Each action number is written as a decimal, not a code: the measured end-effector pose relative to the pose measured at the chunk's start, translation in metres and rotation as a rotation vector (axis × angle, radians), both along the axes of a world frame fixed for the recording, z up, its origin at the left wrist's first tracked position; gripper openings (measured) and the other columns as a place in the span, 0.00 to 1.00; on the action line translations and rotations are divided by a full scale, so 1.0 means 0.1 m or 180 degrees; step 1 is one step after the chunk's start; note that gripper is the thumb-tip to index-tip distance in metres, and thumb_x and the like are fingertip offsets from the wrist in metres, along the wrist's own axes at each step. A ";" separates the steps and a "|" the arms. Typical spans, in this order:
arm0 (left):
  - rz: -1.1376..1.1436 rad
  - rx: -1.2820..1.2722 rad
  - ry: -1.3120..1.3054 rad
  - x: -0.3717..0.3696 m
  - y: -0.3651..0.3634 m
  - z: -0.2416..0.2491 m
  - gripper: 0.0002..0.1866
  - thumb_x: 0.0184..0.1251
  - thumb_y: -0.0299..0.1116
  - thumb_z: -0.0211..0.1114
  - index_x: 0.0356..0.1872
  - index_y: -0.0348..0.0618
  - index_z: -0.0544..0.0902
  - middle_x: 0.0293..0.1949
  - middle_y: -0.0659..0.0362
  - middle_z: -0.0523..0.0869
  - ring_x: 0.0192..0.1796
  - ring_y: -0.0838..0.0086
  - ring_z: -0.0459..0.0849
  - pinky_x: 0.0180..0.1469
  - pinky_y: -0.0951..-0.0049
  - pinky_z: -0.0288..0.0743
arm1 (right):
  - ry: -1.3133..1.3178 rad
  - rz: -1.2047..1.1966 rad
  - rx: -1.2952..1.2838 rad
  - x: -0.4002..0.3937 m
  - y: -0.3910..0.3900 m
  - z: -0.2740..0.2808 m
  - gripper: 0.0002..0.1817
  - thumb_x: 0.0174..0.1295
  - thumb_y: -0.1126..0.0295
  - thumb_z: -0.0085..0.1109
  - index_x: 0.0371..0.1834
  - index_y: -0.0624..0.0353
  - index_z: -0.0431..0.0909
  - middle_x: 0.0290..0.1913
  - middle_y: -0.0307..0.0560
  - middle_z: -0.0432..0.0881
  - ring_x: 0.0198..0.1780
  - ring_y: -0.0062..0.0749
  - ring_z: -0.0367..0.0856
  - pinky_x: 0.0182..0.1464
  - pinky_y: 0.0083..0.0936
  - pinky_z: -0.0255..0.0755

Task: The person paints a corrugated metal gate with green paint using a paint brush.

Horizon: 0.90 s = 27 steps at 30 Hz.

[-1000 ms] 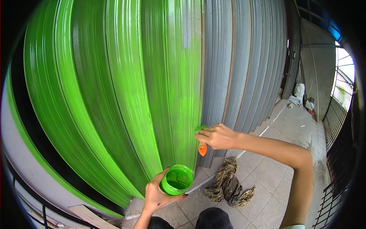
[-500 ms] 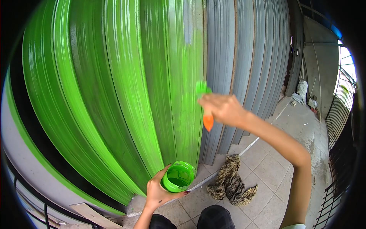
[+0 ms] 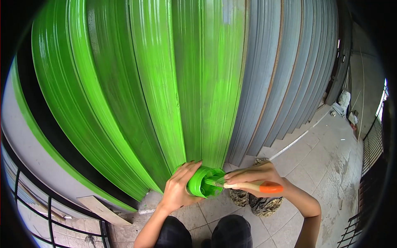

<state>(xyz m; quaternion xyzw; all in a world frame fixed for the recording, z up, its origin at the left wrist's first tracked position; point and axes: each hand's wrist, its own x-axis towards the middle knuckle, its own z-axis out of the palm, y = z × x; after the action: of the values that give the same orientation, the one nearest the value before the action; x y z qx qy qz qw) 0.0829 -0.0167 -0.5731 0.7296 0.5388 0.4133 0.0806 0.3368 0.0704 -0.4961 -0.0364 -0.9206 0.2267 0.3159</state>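
My left hand (image 3: pixel 178 188) is wrapped round a green-coated paint tub (image 3: pixel 197 182), which is tilted with its mouth towards the right. Bright green paint coats its inside. In my right hand (image 3: pixel 252 173) is a paintbrush (image 3: pixel 271 187) with a pale handle and an orange end. Its bristles reach into the mouth of the tub, and the tips are hidden among the green paint. Behind both hands stands a ribbed metal shutter (image 3: pixel 190 82), glossy green on the left and centre. Its right-hand panels (image 3: pixel 264 91) are bare grey.
A patterned cloth (image 3: pixel 264 205) lies crumpled on the tiled floor (image 3: pixel 306 165), below my right hand. A board (image 3: pixel 103 210) leans low at the left beside a black metal railing (image 3: pixel 49 202). White bags (image 3: pixel 342 101) and debris sit by the far right wall.
My right hand has come down from the shutter and brought the brush into the tub. My left hand has tipped the tub to the right. The view has shifted slightly.
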 end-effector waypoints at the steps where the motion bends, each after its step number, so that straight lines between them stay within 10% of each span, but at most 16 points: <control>1: -0.0002 0.0024 0.0034 0.00 0.00 0.00 0.53 0.28 0.32 0.83 0.67 0.43 0.71 0.63 0.49 0.78 0.66 0.52 0.74 0.68 0.58 0.70 | 0.0045 -0.0013 -0.0010 -0.01 -0.04 0.00 0.17 0.57 0.74 0.68 0.50 0.52 0.85 0.49 0.45 0.88 0.41 0.32 0.89 0.42 0.23 0.85; 16: -0.0155 0.0158 0.0220 0.07 0.03 0.04 0.50 0.30 0.31 0.82 0.66 0.43 0.73 0.61 0.50 0.79 0.66 0.54 0.75 0.68 0.57 0.69 | -0.0219 0.0272 0.0061 -0.07 -0.08 -0.37 0.25 0.50 0.75 0.69 0.54 0.51 0.80 0.51 0.40 0.86 0.44 0.34 0.88 0.37 0.25 0.85; 27: -0.0255 0.0236 0.0446 0.11 0.00 0.05 0.48 0.30 0.30 0.81 0.65 0.42 0.74 0.59 0.50 0.80 0.66 0.54 0.75 0.69 0.54 0.68 | -0.0259 0.0468 0.0457 -0.30 -0.04 -0.44 0.12 0.56 0.78 0.63 0.43 0.55 0.83 0.37 0.38 0.87 0.36 0.33 0.85 0.36 0.28 0.80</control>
<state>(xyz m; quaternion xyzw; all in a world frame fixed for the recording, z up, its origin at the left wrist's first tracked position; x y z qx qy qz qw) 0.0935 -0.0168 -0.5680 0.7803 0.4978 0.3773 0.0321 0.3066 0.0662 -0.5397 0.0449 -0.9467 0.1811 0.2626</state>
